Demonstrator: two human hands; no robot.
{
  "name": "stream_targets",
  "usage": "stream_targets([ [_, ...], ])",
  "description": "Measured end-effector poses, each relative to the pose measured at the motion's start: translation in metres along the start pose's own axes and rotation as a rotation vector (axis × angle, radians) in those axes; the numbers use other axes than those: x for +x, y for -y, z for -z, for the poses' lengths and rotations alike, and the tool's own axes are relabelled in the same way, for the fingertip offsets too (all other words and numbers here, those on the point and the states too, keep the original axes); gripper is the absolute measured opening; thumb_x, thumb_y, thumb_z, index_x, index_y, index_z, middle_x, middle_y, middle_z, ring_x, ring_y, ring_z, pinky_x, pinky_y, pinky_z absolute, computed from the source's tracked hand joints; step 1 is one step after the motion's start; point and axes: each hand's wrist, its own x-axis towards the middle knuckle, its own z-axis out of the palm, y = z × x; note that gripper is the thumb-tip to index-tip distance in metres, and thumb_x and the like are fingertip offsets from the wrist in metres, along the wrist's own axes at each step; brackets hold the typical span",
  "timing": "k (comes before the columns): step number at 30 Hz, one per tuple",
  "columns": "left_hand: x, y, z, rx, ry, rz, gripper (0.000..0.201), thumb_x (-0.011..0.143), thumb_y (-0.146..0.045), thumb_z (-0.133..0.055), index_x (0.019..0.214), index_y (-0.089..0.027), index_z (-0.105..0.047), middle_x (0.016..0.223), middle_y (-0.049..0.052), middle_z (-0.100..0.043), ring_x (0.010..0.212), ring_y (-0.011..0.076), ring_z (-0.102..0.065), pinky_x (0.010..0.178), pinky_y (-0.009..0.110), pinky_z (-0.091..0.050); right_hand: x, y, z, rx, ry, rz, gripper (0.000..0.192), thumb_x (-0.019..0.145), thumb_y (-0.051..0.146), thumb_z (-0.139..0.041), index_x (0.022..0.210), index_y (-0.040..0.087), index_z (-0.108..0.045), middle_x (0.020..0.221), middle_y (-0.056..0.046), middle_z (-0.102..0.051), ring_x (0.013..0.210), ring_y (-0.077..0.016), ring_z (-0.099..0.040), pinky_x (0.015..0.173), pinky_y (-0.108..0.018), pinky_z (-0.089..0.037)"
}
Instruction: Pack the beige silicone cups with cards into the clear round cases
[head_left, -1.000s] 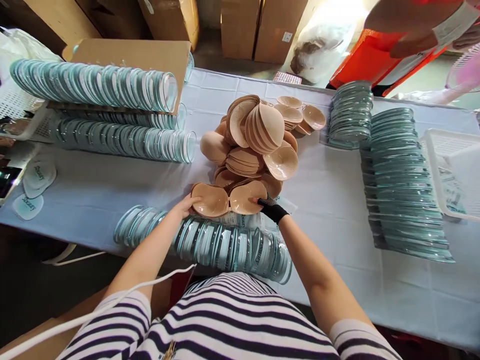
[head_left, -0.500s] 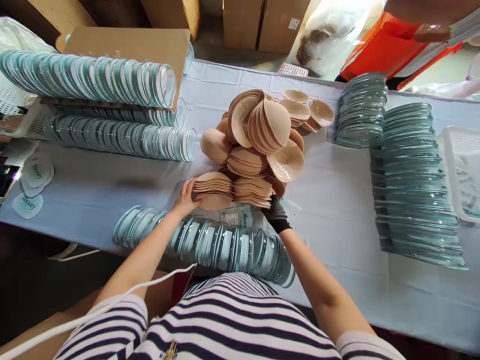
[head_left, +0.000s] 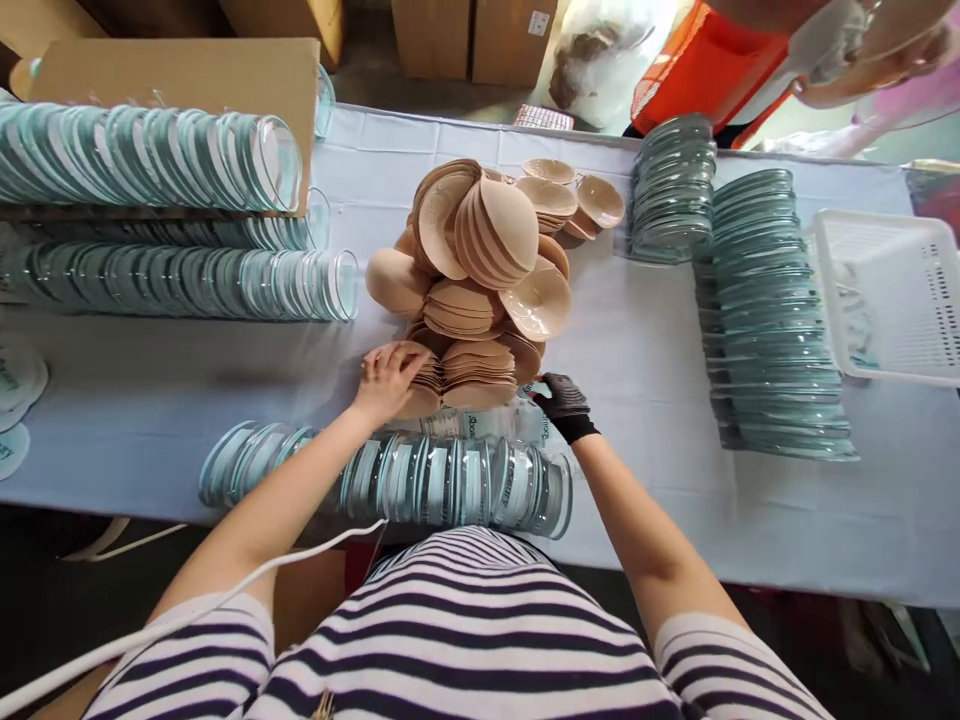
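Beige stacked bra cups (head_left: 477,368) lie beyond the row of clear cases (head_left: 442,480); the left hand (head_left: 391,375), loosely open, rests on them; the gloved right hand (head_left: 562,400) curls beyond the row's right end, its hold unclear.

1. The left hand (head_left: 391,378) covers part of the nearest cups (head_left: 480,372).
2. The right hand's (head_left: 562,400) contact with the packets (head_left: 534,428) is too small to tell.
3. The left forearm (head_left: 296,492) hides some front cases (head_left: 442,485).
4. The left edge crops the cards (head_left: 16,385).
5. The right edge cuts the basket (head_left: 907,315); its contents are unclear.
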Motion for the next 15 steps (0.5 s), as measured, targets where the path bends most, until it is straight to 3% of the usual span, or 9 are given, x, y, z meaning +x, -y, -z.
stream_targets([
  [4,-0.011,-0.04,-0.03,-0.243,0.359,-0.12,0.043,0.092,-0.023,-0.053,0.133,-0.028,-0.062,0.135,0.008,-0.063,0.129,0.0249,-0.054,0.113,0.039,-0.038,-0.006,-0.023,0.012,-0.114,-0.016,-0.14,0.086,0.072,0.034,-0.077,0.145,0.006,-0.042,0.15,-0.025,-0.043,0.139,-0.0371,-0.041,0.115,-0.048,-0.034],
  [6,-0.006,-0.053,-0.054,-0.278,0.463,-0.125,0.037,0.088,-0.025,-0.06,0.123,-0.027,-0.069,0.125,0.005,-0.07,0.117,0.022,-0.063,0.104,0.032,-0.047,-0.002,-0.022,0.005,-0.15,0.031,-0.195,0.092,0.067,0.035,-0.08,0.146,0.007,-0.041,0.146,-0.025,-0.047,0.135,-0.0383,-0.045,0.113,-0.048,-0.036],
  [8,0.005,-0.056,-0.075,-0.297,0.497,-0.073,0.036,0.086,-0.024,-0.063,0.121,-0.025,-0.07,0.128,0.006,-0.068,0.12,0.0235,-0.063,0.105,0.032,-0.047,0.002,-0.017,-0.004,-0.169,0.098,-0.254,0.082,0.068,0.039,-0.08,0.139,0.011,-0.05,0.132,-0.025,-0.059,0.123,-0.038,-0.055,0.104,-0.048,-0.042],
  [11,0.024,-0.046,-0.093,-0.336,0.456,0.036,0.039,0.092,-0.021,-0.056,0.13,-0.018,-0.063,0.142,0.013,-0.058,0.132,0.0254,-0.054,0.114,0.041,-0.039,0.001,-0.019,-0.001,-0.172,0.198,-0.3,0.051,0.073,0.035,-0.074,0.12,0.017,-0.065,0.115,-0.019,-0.069,0.109,-0.0346,-0.064,0.092,-0.044,-0.049],
  [15,0.037,-0.03,-0.101,-0.445,0.413,0.119,0.038,0.096,-0.031,-0.058,0.131,-0.016,-0.06,0.144,0.013,-0.055,0.136,0.0264,-0.049,0.117,0.053,-0.034,-0.02,-0.032,0.03,-0.136,0.221,-0.248,0.039,0.081,0.022,-0.06,0.119,0.018,-0.068,0.126,-0.015,-0.067,0.113,-0.0286,-0.063,0.095,-0.037,-0.049],
])
